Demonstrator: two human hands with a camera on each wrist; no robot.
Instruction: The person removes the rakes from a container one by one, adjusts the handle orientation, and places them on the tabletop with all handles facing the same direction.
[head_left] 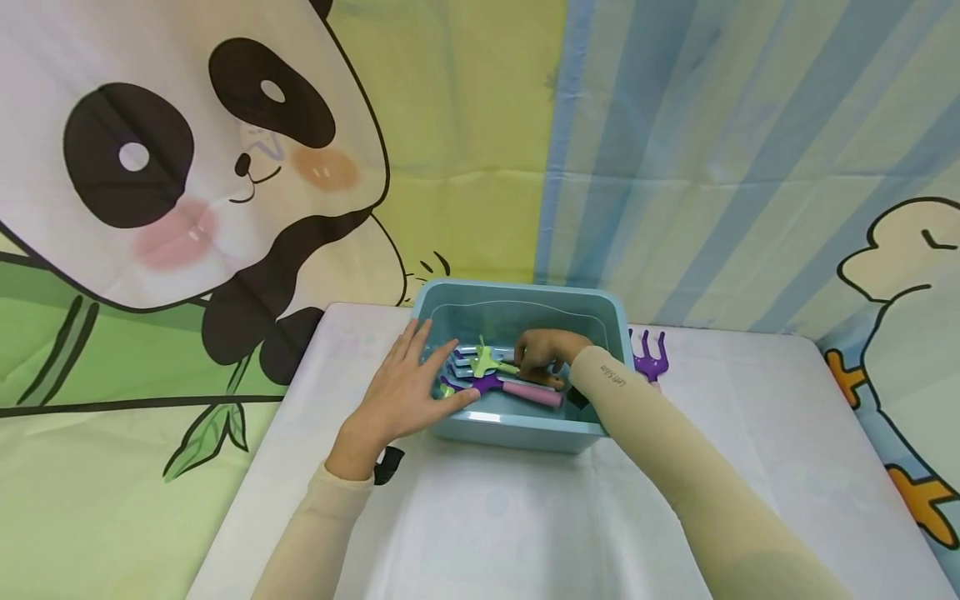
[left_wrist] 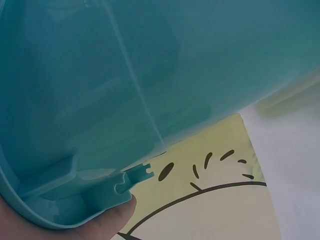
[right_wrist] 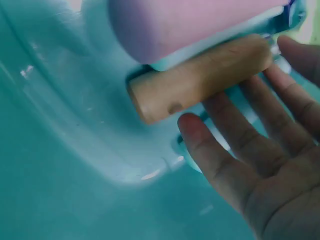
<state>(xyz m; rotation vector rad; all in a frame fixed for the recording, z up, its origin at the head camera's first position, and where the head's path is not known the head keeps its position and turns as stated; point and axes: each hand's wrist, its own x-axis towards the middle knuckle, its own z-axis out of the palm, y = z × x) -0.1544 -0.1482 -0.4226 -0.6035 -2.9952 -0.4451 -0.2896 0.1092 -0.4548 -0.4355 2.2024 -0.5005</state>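
Note:
A light-blue plastic bin holds several small garden tools. My left hand rests on its left rim, fingers spread; the left wrist view shows part of the hand against the rim beside a moulded clip. My right hand reaches inside the bin. In the right wrist view, its fairly straight fingers touch a wooden tool handle, with the thumb near one end. A pink handle lies alongside; in the head view it belongs to a purple-headed tool. Next to it is a lime-green pronged tool.
A purple hand fork lies on the white-covered table, right of the bin. Behind the table hangs a printed cloth with a panda and stripes. A black strap is at the left wrist.

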